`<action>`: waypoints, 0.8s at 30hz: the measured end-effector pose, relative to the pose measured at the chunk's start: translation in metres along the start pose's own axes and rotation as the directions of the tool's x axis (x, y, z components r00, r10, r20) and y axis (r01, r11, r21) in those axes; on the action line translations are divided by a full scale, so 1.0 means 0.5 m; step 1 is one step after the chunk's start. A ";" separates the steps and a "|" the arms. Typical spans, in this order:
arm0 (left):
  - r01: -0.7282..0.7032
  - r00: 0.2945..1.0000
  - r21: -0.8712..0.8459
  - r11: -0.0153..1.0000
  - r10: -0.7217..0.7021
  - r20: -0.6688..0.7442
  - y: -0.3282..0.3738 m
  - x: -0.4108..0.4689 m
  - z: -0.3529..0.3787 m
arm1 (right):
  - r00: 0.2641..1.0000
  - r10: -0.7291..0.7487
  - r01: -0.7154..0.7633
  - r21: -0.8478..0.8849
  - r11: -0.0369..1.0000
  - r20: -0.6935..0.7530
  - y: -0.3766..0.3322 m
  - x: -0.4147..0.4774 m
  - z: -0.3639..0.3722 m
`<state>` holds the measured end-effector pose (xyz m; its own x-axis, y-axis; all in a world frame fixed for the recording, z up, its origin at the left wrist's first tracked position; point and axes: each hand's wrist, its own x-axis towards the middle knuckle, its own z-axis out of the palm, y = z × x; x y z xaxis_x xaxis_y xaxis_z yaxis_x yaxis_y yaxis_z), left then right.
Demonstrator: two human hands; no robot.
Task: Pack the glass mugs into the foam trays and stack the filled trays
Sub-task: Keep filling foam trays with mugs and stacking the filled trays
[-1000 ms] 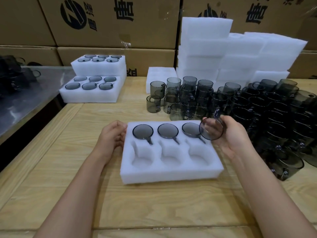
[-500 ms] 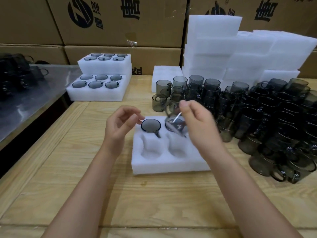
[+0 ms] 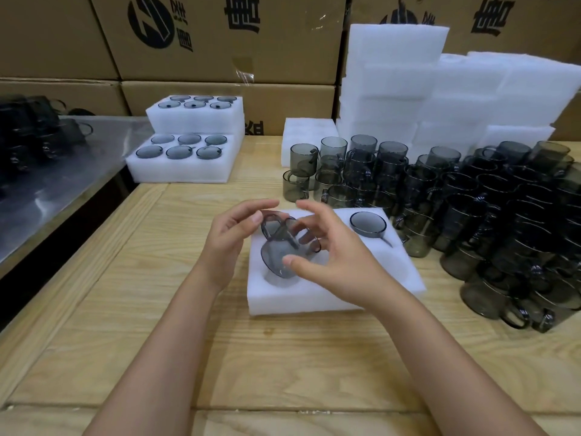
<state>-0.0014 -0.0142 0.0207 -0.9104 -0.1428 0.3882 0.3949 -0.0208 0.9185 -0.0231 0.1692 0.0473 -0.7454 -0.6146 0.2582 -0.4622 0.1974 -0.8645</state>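
Between both hands, over a near pocket of the foam tray (image 3: 333, 298), a smoked-glass mug (image 3: 278, 254) is tilting handle-up, having crossed from the right edge a second ago, so seating looks imminent. The left hand (image 3: 228, 243) is pinching its handle; the right hand (image 3: 336, 259) is cradling its body with spread fingers (image 3: 314, 210). Right of the right hand, loose mugs (image 3: 471, 199) are crowding the wooden table (image 3: 283, 357); beyond the left, filled trays (image 3: 185, 171) are stacked before cartons (image 3: 220, 58).

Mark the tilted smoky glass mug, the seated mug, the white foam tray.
Tilted smoky grey glass mug (image 3: 275, 258), head view, side wall.
Seated grey glass mug (image 3: 367, 222), head view, round top.
White foam tray (image 3: 298, 303), head view, bare front wall.
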 end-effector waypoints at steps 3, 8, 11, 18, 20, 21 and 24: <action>0.010 0.999 0.002 1.000 -0.010 -0.048 0.001 0.001 -0.003 | 0.997 -0.067 0.074 -0.199 0.977 0.045 -0.005 0.000 0.004; 0.010 0.998 0.049 0.999 -0.008 -0.056 -0.006 0.002 -0.004 | 0.992 -0.014 0.067 -0.423 0.904 0.127 -0.009 0.005 0.018; 0.009 0.998 0.083 0.996 -0.004 -0.055 -0.007 0.001 -0.001 | 0.984 -0.005 0.096 -0.500 0.861 0.181 -0.008 0.009 0.022; -0.051 0.989 0.257 0.965 0.085 -0.122 0.039 0.011 0.040 | 0.996 -0.039 0.078 -0.520 0.850 0.086 -0.020 0.034 0.021; -0.112 0.992 0.353 0.929 0.125 -0.015 0.049 0.014 0.062 | 0.988 -0.026 0.114 -0.603 0.789 0.153 -0.025 0.052 0.033; -0.134 0.991 0.435 0.890 0.119 0.061 0.048 0.013 0.070 | 0.972 0.006 0.157 -0.674 0.722 0.233 -0.022 0.057 0.039; -0.190 0.966 0.709 0.679 -0.001 0.259 0.030 0.009 0.082 | 0.915 0.127 0.287 -0.839 0.463 0.383 -0.004 0.056 0.051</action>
<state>-0.0045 0.0253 0.0393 -0.9115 0.1188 0.3938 0.3539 0.7144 0.6037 -0.0307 0.1321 0.0453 -0.5568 -0.8298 -0.0386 -0.8306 0.5557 0.0351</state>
